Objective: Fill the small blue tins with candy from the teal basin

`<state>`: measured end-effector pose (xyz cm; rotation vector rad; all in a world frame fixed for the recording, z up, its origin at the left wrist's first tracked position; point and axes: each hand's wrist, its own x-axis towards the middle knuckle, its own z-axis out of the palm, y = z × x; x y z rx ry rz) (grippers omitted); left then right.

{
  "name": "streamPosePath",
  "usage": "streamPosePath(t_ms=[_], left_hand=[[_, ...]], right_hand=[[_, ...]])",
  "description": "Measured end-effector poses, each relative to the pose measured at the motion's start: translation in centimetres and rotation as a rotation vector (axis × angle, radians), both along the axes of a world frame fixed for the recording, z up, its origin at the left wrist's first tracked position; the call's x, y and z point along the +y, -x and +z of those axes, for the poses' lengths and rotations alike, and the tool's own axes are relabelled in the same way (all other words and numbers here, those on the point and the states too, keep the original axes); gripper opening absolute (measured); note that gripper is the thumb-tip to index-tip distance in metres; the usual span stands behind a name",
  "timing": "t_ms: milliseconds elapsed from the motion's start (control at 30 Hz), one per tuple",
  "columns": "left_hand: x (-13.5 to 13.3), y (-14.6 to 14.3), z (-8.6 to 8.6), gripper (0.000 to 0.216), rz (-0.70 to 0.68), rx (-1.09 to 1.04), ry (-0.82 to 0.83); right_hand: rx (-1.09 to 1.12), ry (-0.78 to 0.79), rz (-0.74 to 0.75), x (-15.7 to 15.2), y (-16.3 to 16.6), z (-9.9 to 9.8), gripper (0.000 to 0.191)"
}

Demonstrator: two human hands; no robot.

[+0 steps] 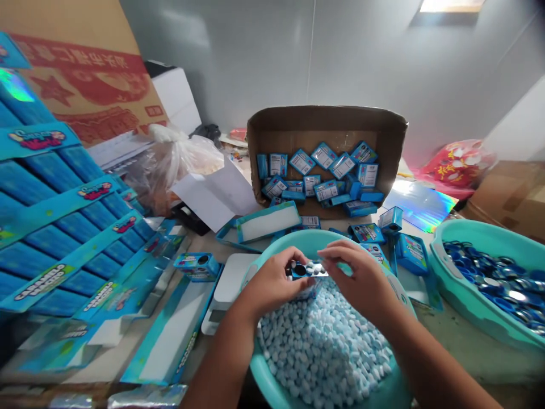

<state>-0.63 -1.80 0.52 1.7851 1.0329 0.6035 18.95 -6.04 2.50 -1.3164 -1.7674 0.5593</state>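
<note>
My left hand (270, 284) and my right hand (355, 275) together hold a small blue box (309, 269) with a round hole in its face, over a teal basin (259, 375). Several pale blue and white candies (323, 346) fill the basin, and a few sit at the box's opening. My left fingers grip the box's left end; my right fingertips pinch its right end.
A cardboard tray (326, 122) of small blue boxes stands behind. A second teal basin (451, 284) at right holds blue round lids. Loose blue boxes (409, 253) lie between. Stacked blue display cartons (55, 227) fill the left; flat cartons (170, 335) lie near the front.
</note>
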Motion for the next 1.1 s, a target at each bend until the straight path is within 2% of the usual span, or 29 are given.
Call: streamPosePath(t_ms=[67,133,233,333,400,467,600,667,767,933,1033,1100], left_hand=[[0.2,0.1,-0.5,0.033,0.010,-0.041,0.022],[0.3,0.2,-1.1,0.036,-0.008,-0.112,0.060],[0.5,0.3,-1.7,0.040,0.000,-0.146,0.107],[0.7,0.5,-1.9,0.043,-0.006,-0.141,0.166],[0.8,0.5,-1.8,0.044,-0.023,-0.175,0.209],[0.9,0.4,-1.7,0.047,-0.016,-0.203,0.229],[0.9,0.4,-1.4,0.052,0.001,-0.189,0.215],[0.9,0.4,-1.1,0.052,-0.007,-0.185,0.222],[0.6,0.7,-0.6,0.052,-0.017,-0.193,0.230],[0.3,1.1,-0.6,0.044,-0.015,-0.245,0.251],[0.6,1.0,-0.8,0.041,0.030,-0.220,0.270],[0.9,0.9,-0.9,0.038,0.031,-0.201,0.277]], right_hand=[[-0.098,0.021,-0.023,0.0,-0.5,0.0,0.013],[-0.174,0.068,0.028,0.1,-0.7,-0.2,0.016],[-0.215,0.071,0.093,0.4,-0.3,-0.5,0.022],[-0.240,0.074,0.089,1.0,0.1,-0.5,0.023],[-0.273,0.099,0.119,1.8,0.1,0.0,0.021],[-0.330,0.163,0.224,2.9,0.1,1.1,0.019],[-0.457,0.340,0.404,5.6,0.9,3.3,0.019],[-0.483,0.423,0.459,6.6,1.6,3.7,0.016],[-0.340,0.474,0.529,7.2,2.0,3.0,0.011],[0.320,0.687,0.656,7.7,1.2,0.6,0.018],[0.594,0.767,0.620,8.0,0.8,0.4,0.023],[0.615,0.722,0.572,8.2,0.5,0.6,0.022]])
